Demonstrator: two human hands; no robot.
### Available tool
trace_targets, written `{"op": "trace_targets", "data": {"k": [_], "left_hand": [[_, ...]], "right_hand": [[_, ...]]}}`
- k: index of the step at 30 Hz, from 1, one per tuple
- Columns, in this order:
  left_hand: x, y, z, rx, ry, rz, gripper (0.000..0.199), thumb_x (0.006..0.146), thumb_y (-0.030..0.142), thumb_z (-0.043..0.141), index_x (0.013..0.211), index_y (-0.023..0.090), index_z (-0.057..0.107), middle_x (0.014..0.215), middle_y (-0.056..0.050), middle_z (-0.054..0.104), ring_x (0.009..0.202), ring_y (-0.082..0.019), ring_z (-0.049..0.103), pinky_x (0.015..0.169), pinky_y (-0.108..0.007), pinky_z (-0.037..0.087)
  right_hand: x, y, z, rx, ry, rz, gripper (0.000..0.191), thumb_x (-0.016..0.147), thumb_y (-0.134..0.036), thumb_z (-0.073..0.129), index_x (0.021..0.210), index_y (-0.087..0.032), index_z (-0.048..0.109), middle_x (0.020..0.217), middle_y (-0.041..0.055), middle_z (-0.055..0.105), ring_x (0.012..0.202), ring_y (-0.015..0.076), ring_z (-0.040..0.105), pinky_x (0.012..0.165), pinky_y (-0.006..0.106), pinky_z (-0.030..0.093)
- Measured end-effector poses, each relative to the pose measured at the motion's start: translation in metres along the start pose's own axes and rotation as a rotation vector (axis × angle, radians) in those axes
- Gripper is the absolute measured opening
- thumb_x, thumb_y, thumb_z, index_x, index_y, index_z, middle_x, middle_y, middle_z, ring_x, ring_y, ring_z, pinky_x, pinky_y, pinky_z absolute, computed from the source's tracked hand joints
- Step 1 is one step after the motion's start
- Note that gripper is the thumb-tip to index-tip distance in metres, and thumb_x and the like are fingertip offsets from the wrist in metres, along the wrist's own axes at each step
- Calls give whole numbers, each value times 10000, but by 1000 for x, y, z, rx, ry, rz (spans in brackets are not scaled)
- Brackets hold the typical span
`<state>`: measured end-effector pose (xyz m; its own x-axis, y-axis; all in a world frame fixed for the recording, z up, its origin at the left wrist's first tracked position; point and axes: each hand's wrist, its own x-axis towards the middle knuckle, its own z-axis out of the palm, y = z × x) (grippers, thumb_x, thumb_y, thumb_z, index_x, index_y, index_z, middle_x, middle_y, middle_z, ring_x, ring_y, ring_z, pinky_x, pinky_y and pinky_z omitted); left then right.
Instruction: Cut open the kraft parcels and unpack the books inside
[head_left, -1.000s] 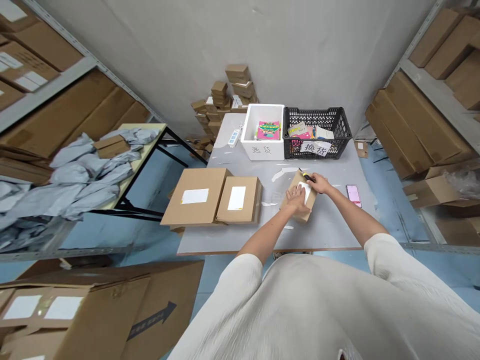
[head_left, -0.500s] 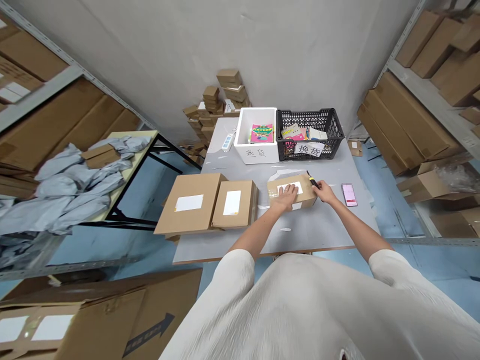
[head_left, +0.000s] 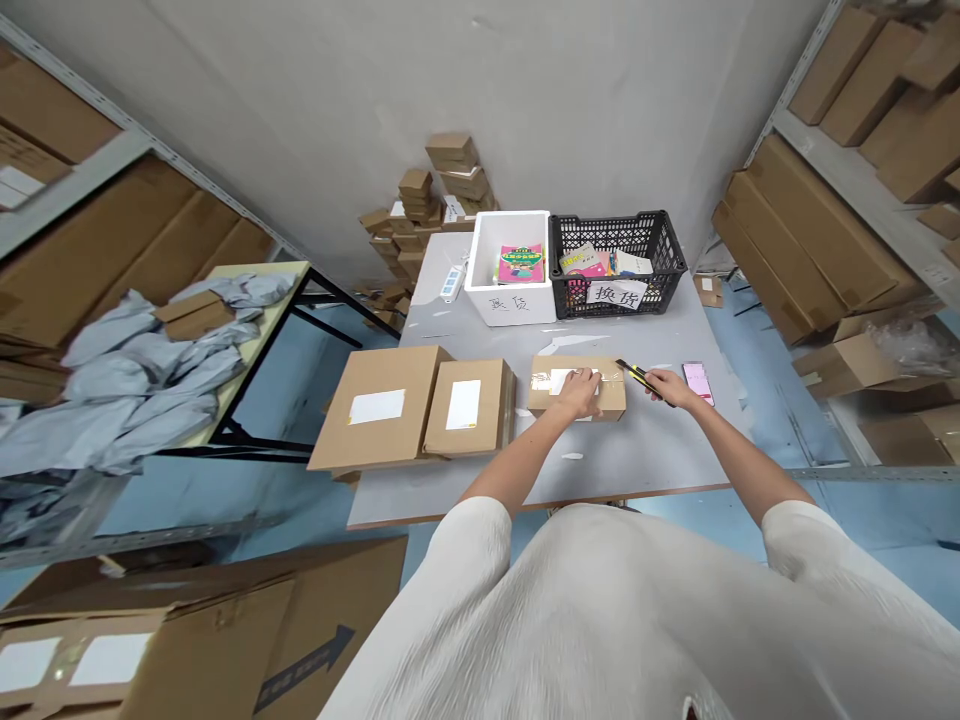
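Note:
A small taped cardboard box with a white label lies on the grey table. My left hand rests on its top and front edge, fingers bent over the label. To the right of the box, my right hand grips a black and yellow utility knife. The knife points left, its tip close to the box's upper right corner. Two larger labelled boxes, a big one and a medium one, sit side by side at the left of the table.
A white foam box and a black crate, both holding booklets, stand at the table's back. A phone lies at the right. Grey parcels cover a side table. Shelves with cartons flank both sides.
My right hand has moved right with the knife, away from the box's side. The small box has turned to lie straighter, and my left hand's fingers are more bent.

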<state>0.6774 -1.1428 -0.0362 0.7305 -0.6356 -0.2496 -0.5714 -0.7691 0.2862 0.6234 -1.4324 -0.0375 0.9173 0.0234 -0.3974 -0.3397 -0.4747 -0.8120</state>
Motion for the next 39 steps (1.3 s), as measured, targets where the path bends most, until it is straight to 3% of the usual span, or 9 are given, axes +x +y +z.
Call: {"op": "trace_targets", "data": {"k": [4, 10, 14, 18, 25, 31, 34, 39], "left_hand": [[3, -2, 1, -4, -20, 4, 830, 692, 443, 1040, 1372, 239, 609, 1441, -156, 589, 1431, -384, 561, 1292, -501, 335], [1, 0, 1, 14, -27, 10, 778, 741, 448, 1014, 1377, 249, 613, 1428, -148, 574, 1397, -368, 580, 1261, -470, 373], [-1, 1, 3, 14, -2, 19, 771, 736, 433, 1016, 1371, 255, 617, 1409, -140, 572, 1361, -364, 593, 1269, -486, 346], [-3, 1, 6, 24, 14, 26, 790, 736, 436, 1012, 1396, 260, 615, 1403, -139, 565, 1302, -358, 612, 1247, -485, 351], [-7, 2, 7, 20, 19, 27, 818, 734, 438, 1008, 1423, 245, 611, 1398, -148, 561, 1285, -359, 600, 1230, -474, 357], [-11, 4, 6, 6, 22, 21, 804, 726, 440, 1022, 1394, 254, 614, 1393, -141, 565, 1322, -356, 577, 1222, -462, 371], [-12, 5, 5, 4, 14, 18, 788, 733, 434, 1020, 1383, 248, 615, 1412, -146, 562, 1345, -357, 566, 1231, -456, 372], [-12, 4, 3, -29, 7, -3, 781, 747, 426, 1012, 1394, 248, 614, 1434, -151, 551, 1356, -370, 564, 1231, -465, 377]], "right_hand": [[0, -3, -28, -92, -107, 6, 284, 968, -481, 744, 1109, -238, 697, 860, 26, 787, 669, 164, 698, 600, 241, 494], [13, -9, -53, -541, -141, -151, 314, 1001, -410, 654, 1231, -259, 805, 1066, 50, 833, 933, 237, 722, 783, 301, 514], [25, -15, -52, -793, -130, -199, 399, 1040, -369, 562, 1337, -284, 813, 1240, 96, 820, 1113, 301, 710, 929, 368, 512], [32, -20, -39, -905, -108, -213, 451, 1062, -352, 504, 1406, -327, 795, 1310, 123, 795, 1230, 358, 667, 1049, 469, 483], [32, -24, -35, -886, -161, -160, 454, 1041, -362, 492, 1375, -362, 800, 1287, 114, 779, 1239, 357, 652, 1063, 484, 475], [24, -19, -50, -634, -384, 43, 453, 982, -491, 590, 1309, -275, 820, 1115, 73, 799, 934, 248, 684, 784, 313, 521], [17, -14, -47, -566, -361, 33, 513, 961, -575, 629, 1306, -243, 814, 1055, 67, 786, 854, 216, 658, 699, 280, 497], [9, -7, -35, -509, -261, -38, 489, 932, -614, 677, 1217, -246, 827, 918, 52, 769, 792, 206, 631, 701, 283, 506]]}}
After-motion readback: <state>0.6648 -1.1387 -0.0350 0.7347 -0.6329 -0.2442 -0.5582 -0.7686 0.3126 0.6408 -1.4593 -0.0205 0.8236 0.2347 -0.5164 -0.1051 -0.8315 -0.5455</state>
